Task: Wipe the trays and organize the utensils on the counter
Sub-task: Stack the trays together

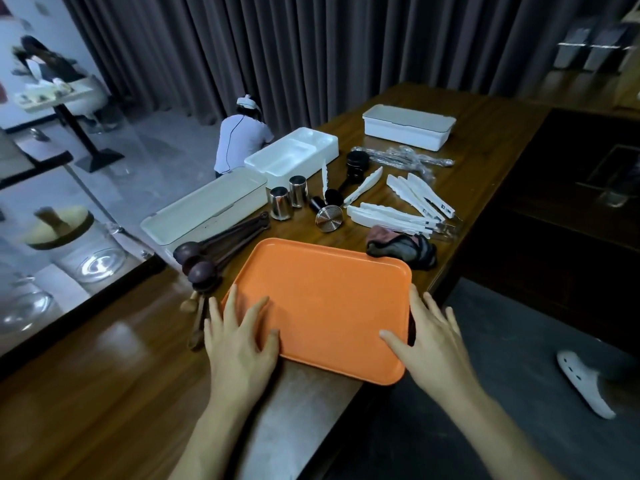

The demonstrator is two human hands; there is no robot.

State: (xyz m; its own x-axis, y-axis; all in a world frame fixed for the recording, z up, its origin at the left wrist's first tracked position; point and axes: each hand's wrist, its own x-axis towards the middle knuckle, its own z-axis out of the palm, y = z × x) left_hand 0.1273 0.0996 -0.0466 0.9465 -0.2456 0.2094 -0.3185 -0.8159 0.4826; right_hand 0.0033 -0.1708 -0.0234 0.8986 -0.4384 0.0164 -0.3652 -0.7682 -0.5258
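Note:
An orange tray [329, 292] lies flat at the near edge of the wooden counter [485, 133]. My left hand [239, 344] rests on its near left corner, fingers spread over the rim. My right hand [433, 341] grips the near right edge, thumb on top of the tray. A crumpled dark cloth [401, 249] lies just behind the tray's far right corner. Dark wooden spoons [214, 251] lie to the tray's left. White plastic tongs [408, 199] are spread out behind the cloth.
Two steel cups [287, 199], a ribbed metal disc [329, 218] and black scoops [356, 162] stand mid-counter. White boxes [207, 206] [294, 154] [408, 126] line the left and back. Wrapped metal cutlery [405, 157] lies behind the tongs. A person [242, 140] crouches beyond the counter.

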